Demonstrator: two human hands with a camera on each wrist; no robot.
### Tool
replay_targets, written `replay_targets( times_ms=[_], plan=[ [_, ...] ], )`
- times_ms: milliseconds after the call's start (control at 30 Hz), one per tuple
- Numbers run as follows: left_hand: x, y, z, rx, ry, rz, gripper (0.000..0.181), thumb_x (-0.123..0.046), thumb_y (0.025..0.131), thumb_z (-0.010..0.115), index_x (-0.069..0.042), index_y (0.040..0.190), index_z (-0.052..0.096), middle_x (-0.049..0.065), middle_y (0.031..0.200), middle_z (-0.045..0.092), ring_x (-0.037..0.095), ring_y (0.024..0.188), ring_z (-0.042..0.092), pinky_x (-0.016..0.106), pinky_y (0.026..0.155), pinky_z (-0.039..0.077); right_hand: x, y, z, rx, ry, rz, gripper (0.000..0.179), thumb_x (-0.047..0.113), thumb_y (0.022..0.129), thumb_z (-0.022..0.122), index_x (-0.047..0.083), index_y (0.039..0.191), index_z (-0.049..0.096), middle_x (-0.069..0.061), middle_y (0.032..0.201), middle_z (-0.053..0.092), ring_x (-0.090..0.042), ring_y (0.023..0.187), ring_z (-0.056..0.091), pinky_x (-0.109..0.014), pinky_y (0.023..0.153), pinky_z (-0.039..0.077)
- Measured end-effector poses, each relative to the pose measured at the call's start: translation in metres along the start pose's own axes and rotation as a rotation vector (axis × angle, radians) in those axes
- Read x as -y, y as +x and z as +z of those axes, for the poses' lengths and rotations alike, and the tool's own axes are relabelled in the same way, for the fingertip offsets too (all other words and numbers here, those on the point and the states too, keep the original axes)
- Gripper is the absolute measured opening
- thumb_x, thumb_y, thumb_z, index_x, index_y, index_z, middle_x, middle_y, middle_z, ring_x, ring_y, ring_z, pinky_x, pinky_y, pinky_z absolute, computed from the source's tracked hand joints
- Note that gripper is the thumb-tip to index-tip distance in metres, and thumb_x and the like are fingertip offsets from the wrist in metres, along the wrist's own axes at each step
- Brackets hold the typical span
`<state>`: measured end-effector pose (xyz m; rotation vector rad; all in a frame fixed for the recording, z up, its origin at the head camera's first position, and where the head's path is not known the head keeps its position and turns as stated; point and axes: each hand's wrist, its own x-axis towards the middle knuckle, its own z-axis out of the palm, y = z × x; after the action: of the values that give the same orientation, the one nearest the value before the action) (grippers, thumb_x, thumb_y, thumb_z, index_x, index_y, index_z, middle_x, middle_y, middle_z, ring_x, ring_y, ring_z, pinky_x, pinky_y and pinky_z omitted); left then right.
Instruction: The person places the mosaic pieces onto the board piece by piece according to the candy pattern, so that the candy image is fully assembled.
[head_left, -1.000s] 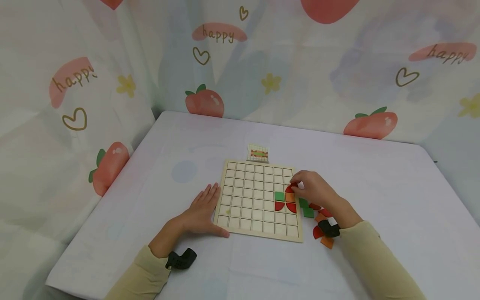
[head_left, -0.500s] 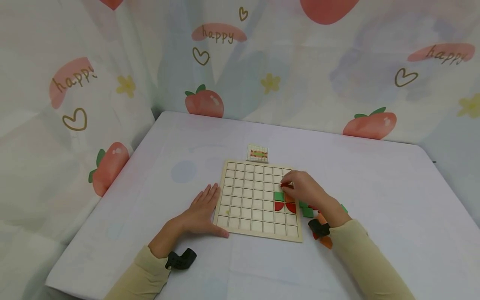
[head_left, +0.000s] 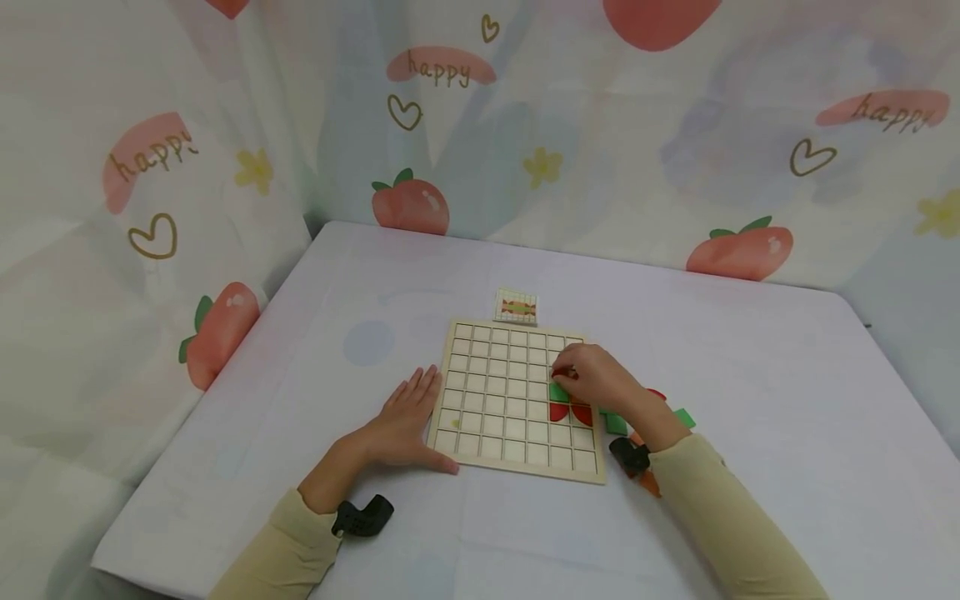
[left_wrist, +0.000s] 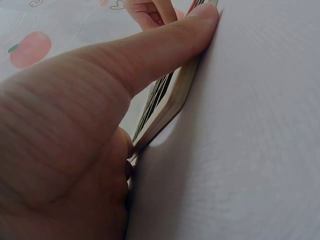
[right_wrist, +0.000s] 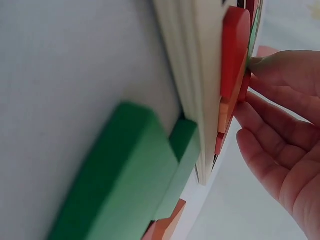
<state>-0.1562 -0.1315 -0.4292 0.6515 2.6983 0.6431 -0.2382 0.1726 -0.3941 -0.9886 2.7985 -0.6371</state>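
Observation:
A wooden grid board (head_left: pixel 495 429) lies on the white table. My left hand (head_left: pixel 401 425) rests flat against its left side, fingers straight, the thumb at the near left corner. Over the board's right part, my right hand (head_left: pixel 600 382) pinches a small red piece (right_wrist: pixel 244 87), mostly covered by the fingers, at the cell just beyond a green square (head_left: pixel 558 392). Two red rounded pieces (head_left: pixel 558 412) sit in cells nearer me. An orange piece (right_wrist: pixel 223 117) on the board shows in the right wrist view; the hand covers it in the head view.
Behind the board stands a small card (head_left: pixel 517 307) with a candy-like pattern. Loose green pieces (head_left: pixel 615 423), orange pieces (head_left: pixel 649 483) and red ones lie right of the board, partly under my right wrist. A printed cloth (head_left: pixel 600 167) hangs behind the table.
My right hand has moved left across the board with the red piece, from the right-edge column to the column beside it. The left hand has stayed put.

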Motion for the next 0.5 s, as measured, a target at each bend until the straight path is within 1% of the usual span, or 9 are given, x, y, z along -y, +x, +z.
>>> replay_targets(
  times_ms=[100, 233, 400, 500],
  plan=[
    [-0.0003, 0.0002, 0.0002, 0.003, 0.001, 0.0, 0.127, -0.068, 0.064, 0.068, 0.001, 0.146, -0.001, 0.014, 0.152, -0.006, 0.025, 0.137, -0.012, 0.042, 0.108, -0.001, 0.0009, 0.0012, 0.0009, 0.001, -0.007, -0.008, 0.008, 0.003, 0.084, 0.065, 0.004, 0.086, 0.072, -0.006, 0.092, 0.064, -0.019, 0.084, 0.057, -0.034, 0.072, 0.048],
    [0.0, 0.0011, 0.0007, -0.001, 0.001, 0.003, 0.127, -0.067, 0.064, 0.068, 0.0, 0.146, -0.002, 0.014, 0.152, -0.006, 0.025, 0.137, -0.012, 0.042, 0.108, -0.001, -0.0007, 0.0026, 0.0018, 0.008, -0.027, -0.041, 0.009, 0.0, 0.084, 0.064, 0.006, 0.085, 0.071, -0.007, 0.094, 0.064, -0.022, 0.087, 0.057, -0.036, 0.073, 0.048],
    [0.0001, 0.0016, 0.0008, -0.003, -0.003, -0.001, 0.127, -0.067, 0.064, 0.068, 0.0, 0.146, -0.002, 0.013, 0.152, -0.006, 0.024, 0.137, -0.012, 0.042, 0.108, -0.001, 0.0, 0.0031, 0.0021, 0.018, -0.022, -0.064, 0.011, -0.003, 0.083, 0.063, 0.004, 0.089, 0.071, -0.01, 0.1, 0.064, -0.025, 0.095, 0.058, -0.037, 0.077, 0.048],
    [-0.0004, 0.0012, 0.0008, 0.003, -0.004, -0.008, 0.127, -0.067, 0.064, 0.069, 0.0, 0.146, -0.002, 0.013, 0.152, -0.007, 0.024, 0.137, -0.012, 0.042, 0.108, 0.0, 0.0002, 0.0028, 0.0027, 0.024, -0.013, -0.07, 0.013, -0.004, 0.083, 0.063, 0.003, 0.091, 0.071, -0.011, 0.101, 0.065, -0.026, 0.097, 0.058, -0.037, 0.078, 0.049]
  ],
)
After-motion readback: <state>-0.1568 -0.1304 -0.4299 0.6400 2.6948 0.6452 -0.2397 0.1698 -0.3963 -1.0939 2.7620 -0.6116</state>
